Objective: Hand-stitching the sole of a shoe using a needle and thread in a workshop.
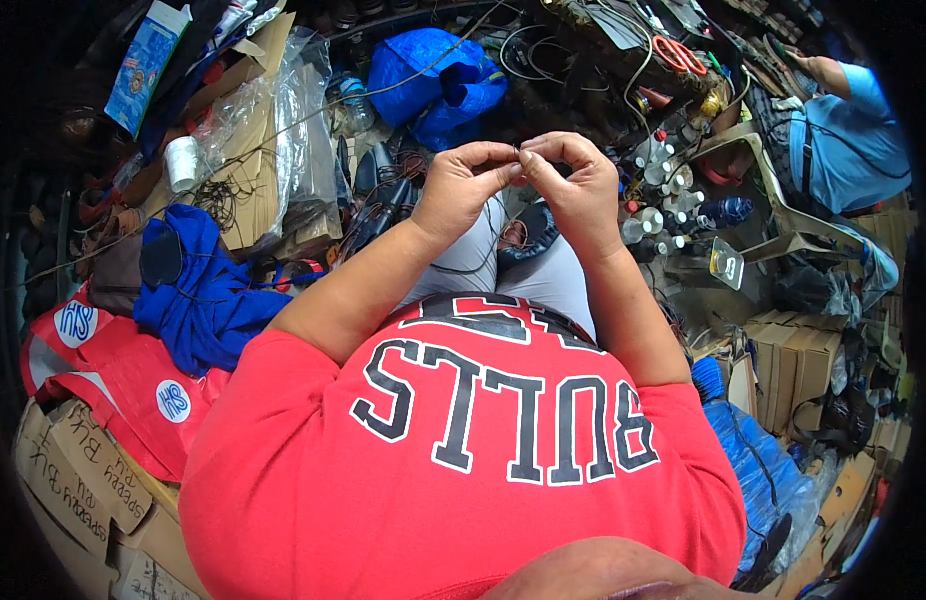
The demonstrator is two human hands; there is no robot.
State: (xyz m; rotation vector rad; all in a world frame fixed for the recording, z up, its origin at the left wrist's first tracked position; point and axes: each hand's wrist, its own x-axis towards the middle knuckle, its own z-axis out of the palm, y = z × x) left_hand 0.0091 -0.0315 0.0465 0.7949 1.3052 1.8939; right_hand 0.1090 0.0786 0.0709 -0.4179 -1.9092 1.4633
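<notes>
The left hand [461, 192] and right hand [578, 190] meet at 12 o'clock from the red short-sleeved fabric shirt [463, 500], each grip pinched closed around a tiny item [519, 152] too small to identify. Such fine work favours braced fingertips, above the dark, rounded shoe-like piece [541, 228] at 6 o'clock.

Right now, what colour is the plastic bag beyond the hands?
Bright blue plastic bag, best in the head view.
</notes>
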